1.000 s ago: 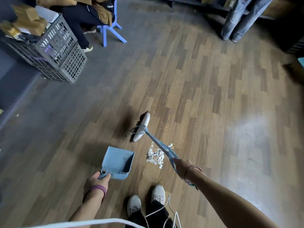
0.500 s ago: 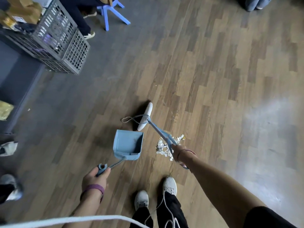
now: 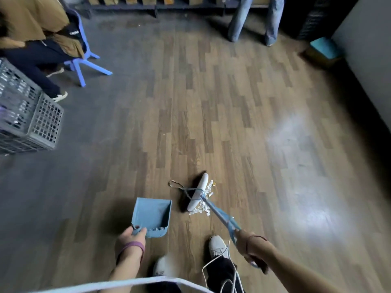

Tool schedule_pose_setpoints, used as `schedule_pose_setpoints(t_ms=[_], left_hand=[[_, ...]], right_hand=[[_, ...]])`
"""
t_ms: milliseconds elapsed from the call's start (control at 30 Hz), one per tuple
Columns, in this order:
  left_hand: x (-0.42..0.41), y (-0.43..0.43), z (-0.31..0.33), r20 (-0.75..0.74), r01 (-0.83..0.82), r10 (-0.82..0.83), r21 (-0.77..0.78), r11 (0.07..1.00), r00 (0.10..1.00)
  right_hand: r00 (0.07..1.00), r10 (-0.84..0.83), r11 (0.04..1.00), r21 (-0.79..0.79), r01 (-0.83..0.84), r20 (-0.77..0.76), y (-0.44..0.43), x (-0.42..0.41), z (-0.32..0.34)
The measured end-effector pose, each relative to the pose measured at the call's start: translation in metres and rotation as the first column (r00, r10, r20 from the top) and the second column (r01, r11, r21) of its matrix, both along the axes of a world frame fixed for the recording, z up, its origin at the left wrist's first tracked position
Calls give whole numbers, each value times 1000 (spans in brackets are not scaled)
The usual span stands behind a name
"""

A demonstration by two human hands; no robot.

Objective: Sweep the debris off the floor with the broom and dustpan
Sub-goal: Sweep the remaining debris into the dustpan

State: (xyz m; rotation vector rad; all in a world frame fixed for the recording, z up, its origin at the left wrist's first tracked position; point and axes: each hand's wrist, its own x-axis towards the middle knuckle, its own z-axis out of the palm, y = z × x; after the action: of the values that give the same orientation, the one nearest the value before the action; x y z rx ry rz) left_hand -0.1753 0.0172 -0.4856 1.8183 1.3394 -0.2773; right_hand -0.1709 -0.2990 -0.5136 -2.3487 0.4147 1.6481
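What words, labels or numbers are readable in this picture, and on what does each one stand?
"CHINA", blurred but likely: small white print on the dark garment by the blue chair.
No readable text on the broom, dustpan or crates.

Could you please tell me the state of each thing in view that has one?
Dustpan: empty, handle gripped by left hand.
Broom: head down on floor, handle gripped by right hand.
Debris: piled on floor beside broom head, outside dustpan.
Crates: stacked.
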Motion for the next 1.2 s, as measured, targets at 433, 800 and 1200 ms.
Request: schedule_pose_setpoints(t_ms=[433, 800, 1200], left_hand=[[12, 51, 42, 138, 289, -274, -108, 951, 952], [35, 45, 9, 60, 460, -456, -82, 884, 888], [36, 81, -21, -139, 815, -809, -17, 579, 571]], right_hand=[[797, -567, 823, 190, 536, 209, 62, 3, 35], [516, -856, 441, 485, 755, -27, 84, 73, -2], [703, -247, 968, 197, 154, 667, 117, 129, -2]])
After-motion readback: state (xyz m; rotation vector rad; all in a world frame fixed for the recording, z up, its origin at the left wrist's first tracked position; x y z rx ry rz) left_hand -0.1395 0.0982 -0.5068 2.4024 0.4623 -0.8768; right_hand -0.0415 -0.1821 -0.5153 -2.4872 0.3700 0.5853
